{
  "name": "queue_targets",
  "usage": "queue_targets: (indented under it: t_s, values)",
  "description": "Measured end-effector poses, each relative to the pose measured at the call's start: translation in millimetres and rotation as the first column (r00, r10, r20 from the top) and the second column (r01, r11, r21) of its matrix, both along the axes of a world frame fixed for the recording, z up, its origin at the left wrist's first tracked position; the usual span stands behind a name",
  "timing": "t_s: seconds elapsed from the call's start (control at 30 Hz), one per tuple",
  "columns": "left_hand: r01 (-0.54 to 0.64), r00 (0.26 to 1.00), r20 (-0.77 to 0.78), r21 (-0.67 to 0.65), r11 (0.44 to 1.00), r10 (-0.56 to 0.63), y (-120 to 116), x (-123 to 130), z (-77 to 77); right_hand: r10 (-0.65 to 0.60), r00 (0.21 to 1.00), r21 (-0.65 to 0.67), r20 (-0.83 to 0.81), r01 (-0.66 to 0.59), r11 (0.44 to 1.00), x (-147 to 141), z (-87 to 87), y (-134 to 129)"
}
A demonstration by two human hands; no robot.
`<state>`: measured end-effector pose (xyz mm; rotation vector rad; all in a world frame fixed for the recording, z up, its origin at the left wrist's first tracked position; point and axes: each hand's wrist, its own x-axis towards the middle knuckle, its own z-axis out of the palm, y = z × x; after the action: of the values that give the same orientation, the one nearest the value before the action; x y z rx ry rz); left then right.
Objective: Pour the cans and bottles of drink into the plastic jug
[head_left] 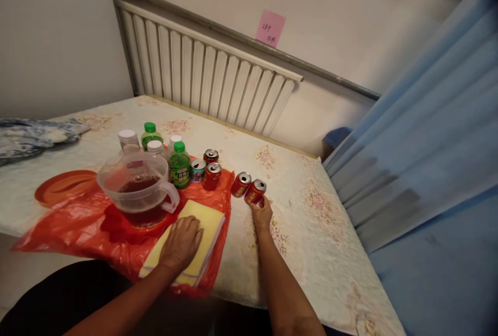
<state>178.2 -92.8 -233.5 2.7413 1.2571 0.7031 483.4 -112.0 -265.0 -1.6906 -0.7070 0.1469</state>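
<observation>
My right hand (263, 214) grips the lower part of a red drink can (256, 190), which stands upright with its tab top opened. Close on its left is a second red drink can (240, 185), also opened. My left hand (182, 241) lies flat, fingers stretched, on a yellow stack of folded sheets (210, 219); whether they are cloth or paper I cannot tell. Beneath the stack spreads a red plastic bag (78, 224). A clear plastic jug (112, 183) with dark liquid stands left of my left hand, its handle toward the stack.
Behind the jug stand green-capped bottles (179, 167), white-capped containers (127, 139), a teal can (197, 171) and red cans (212, 178). An orange lid (58, 188) lies left. The table (303, 222) has a flowered cover; a blue curtain (420, 118) hangs right, a radiator (206, 61) behind.
</observation>
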Motion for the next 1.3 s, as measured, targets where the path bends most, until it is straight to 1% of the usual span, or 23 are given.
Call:
queue_targets:
  t_s: [0.33, 0.5, 0.67, 0.9, 1.3]
  values:
    - [0.001, 1.000, -0.008, 0.001, 1.000, -0.001, 1.8, 0.6, -2.6, -0.001, 1.000, -0.030, 0.011, 0.002, 1.000, -0.4, 0.7, 1.1]
    - [-0.003, 1.000, -0.008, 0.001, 1.000, 0.003, 1.0, 0.4, -1.5, -0.007, 1.000, -0.048, 0.011, 0.008, 0.999, 0.4, 0.6, 2.4]
    - [0.006, 1.000, 0.007, 0.007, 1.000, -0.006, 0.2, 0.1, 0.5, -0.007, 1.000, -0.054, 0.014, 0.008, 0.999, 1.5, -1.0, 3.2]
    - [0.007, 1.000, 0.028, 0.015, 1.000, -0.008, 0.9, -0.2, -1.0, 0.000, 1.000, -0.058, 0.018, 0.001, 0.998, 1.5, -2.2, 3.5]
    - [0.000, 1.000, 0.012, -0.007, 1.000, 0.000, 1.2, -0.1, -0.8, -0.002, 1.000, -0.064, 0.010, 0.003, 0.998, -0.7, 2.3, 1.8]
